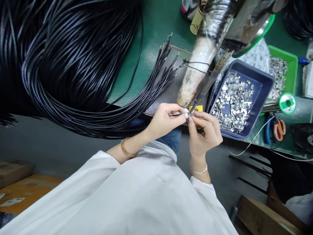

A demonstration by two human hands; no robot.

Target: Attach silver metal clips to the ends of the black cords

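Observation:
My left hand (168, 119) is closed in a pinch on a black cable (176, 115), close to the cable's end. Some small white material (186, 111) shows at its fingertips. My right hand (204, 130) meets it from the right, thumb and fingers pinching a tiny silvery metal piece (191, 114) at the cable end; its exact kind is too small to tell. A small yellow block (197, 108) lies just behind the fingers. Many more black cables (146, 94), with bared tips, fan out on the board to the left.
A thick plastic-wrapped tube (199, 62) slants down just above the hands. Right of it stands a blue tray (262, 85) of small metal shells. Beyond are a green bin (292, 75), a green-ended spool (287, 102) and orange-handled pliers (279, 130). A large cable heap (80, 49) fills the left.

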